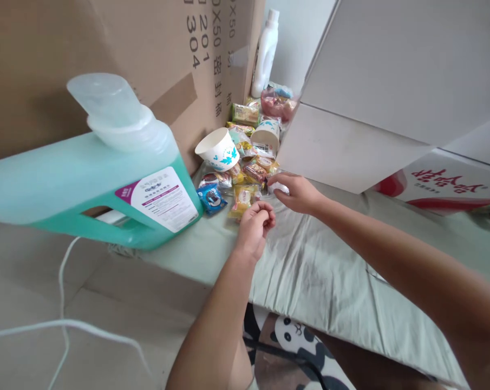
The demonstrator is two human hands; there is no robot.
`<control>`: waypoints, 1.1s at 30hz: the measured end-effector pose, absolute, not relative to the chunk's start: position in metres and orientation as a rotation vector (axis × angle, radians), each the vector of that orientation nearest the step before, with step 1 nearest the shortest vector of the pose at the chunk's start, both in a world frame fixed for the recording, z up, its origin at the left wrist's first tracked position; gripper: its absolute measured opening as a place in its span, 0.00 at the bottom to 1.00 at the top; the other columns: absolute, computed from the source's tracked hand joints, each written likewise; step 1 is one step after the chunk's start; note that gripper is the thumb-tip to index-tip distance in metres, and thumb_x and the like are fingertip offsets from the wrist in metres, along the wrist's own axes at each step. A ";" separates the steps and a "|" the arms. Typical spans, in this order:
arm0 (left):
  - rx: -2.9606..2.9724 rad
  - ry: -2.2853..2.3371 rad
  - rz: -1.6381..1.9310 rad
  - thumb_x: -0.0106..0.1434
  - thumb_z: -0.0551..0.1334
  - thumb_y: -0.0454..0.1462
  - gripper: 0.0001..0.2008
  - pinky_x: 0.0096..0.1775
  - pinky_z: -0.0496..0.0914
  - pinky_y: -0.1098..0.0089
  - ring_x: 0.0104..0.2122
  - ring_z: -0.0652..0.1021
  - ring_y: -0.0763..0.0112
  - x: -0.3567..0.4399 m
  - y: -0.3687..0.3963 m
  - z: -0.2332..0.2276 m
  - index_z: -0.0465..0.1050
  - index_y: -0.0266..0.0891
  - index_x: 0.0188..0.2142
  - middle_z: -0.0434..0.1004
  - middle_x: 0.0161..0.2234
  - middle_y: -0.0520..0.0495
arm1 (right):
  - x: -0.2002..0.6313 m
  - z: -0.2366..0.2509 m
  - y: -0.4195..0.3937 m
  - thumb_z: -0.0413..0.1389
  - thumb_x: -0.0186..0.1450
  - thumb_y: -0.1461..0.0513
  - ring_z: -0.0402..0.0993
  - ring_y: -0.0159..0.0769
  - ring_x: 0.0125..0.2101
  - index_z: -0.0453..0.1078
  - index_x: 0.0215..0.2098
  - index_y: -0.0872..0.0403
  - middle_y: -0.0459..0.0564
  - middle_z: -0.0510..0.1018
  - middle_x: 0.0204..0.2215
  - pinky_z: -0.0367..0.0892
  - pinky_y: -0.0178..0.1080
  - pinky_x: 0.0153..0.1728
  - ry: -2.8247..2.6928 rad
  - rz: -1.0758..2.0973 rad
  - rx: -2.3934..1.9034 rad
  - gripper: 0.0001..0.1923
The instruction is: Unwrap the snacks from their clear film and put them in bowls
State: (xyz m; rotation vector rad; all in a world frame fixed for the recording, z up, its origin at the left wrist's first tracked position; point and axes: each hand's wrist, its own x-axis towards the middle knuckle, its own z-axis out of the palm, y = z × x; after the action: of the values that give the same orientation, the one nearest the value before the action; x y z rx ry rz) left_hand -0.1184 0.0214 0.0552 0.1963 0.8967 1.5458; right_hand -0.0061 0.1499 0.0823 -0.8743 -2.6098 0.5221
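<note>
Cardboard, a tall brown printed box, walls the back left, and a big white box leans in from the right, leaving a narrow corner on the pale green sheet-covered surface. Next in size, a large teal detergent jug with a clear cap lies on its side at the left, its label end close to a heap of small wrapped snacks. A slim white bottle stands at the back of the corner, and two white paper cups with blue leaf print lie tipped over on the heap. The right hand reaches to the near edge of the heap, its fingers pinched on a small clear-wrapped white packet. The left hand sits just in front of a yellow snack packet, fingers curled shut; whether anything lies inside them cannot be told. One likely risk is that the light wrapper slides out of such a shallow pinch. Another is that either forearm brushes the tipped cups and scatters the loose packets.
</note>
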 end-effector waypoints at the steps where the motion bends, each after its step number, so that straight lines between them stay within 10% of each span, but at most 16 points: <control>1: 0.172 0.894 1.549 0.45 0.61 0.28 0.06 0.27 0.61 0.81 0.21 0.67 0.83 -0.120 0.022 0.055 0.69 0.37 0.26 0.68 0.21 0.56 | -0.011 0.081 0.152 0.52 0.62 0.65 0.80 0.46 0.49 0.76 0.45 0.51 0.54 0.83 0.48 0.72 0.47 0.53 -2.591 0.524 -0.876 0.15; 14: -0.075 0.680 1.592 0.50 0.62 0.38 0.11 0.31 0.68 0.74 0.24 0.74 0.77 -0.133 0.030 0.061 0.75 0.38 0.34 0.76 0.28 0.52 | -0.068 0.074 0.223 0.51 0.61 0.66 0.75 0.46 0.53 0.73 0.52 0.52 0.58 0.78 0.52 0.71 0.51 0.57 -2.426 0.291 -0.994 0.21; 20: -0.057 0.651 1.588 0.50 0.63 0.38 0.08 0.32 0.68 0.72 0.24 0.73 0.76 -0.134 0.036 0.060 0.75 0.38 0.31 0.73 0.26 0.51 | -0.095 0.066 0.284 0.57 0.59 0.62 0.53 0.60 0.70 0.76 0.38 0.53 0.55 0.68 0.64 0.45 0.67 0.70 -2.479 -0.015 -0.875 0.09; 24: -0.056 0.606 1.566 0.51 0.63 0.38 0.08 0.33 0.68 0.72 0.25 0.73 0.75 -0.132 0.037 0.058 0.77 0.37 0.29 0.73 0.26 0.49 | -0.108 0.048 0.325 0.62 0.59 0.53 0.60 0.68 0.66 0.73 0.30 0.54 0.58 0.76 0.51 0.35 0.77 0.65 -2.466 -0.018 -0.957 0.12; 33: 0.002 0.567 1.489 0.52 0.64 0.39 0.08 0.31 0.66 0.69 0.21 0.68 0.74 -0.127 0.035 0.056 0.68 0.39 0.20 0.62 0.19 0.52 | -0.118 0.069 0.313 0.51 0.70 0.49 0.67 0.61 0.60 0.71 0.44 0.57 0.62 0.72 0.55 0.54 0.68 0.63 -2.413 -0.092 -1.170 0.20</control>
State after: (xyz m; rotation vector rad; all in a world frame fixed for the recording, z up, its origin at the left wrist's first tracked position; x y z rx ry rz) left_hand -0.1271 0.0350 0.0561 0.0020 0.5673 1.4885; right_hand -0.1183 0.3125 0.0692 -1.1695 -2.4126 -0.0919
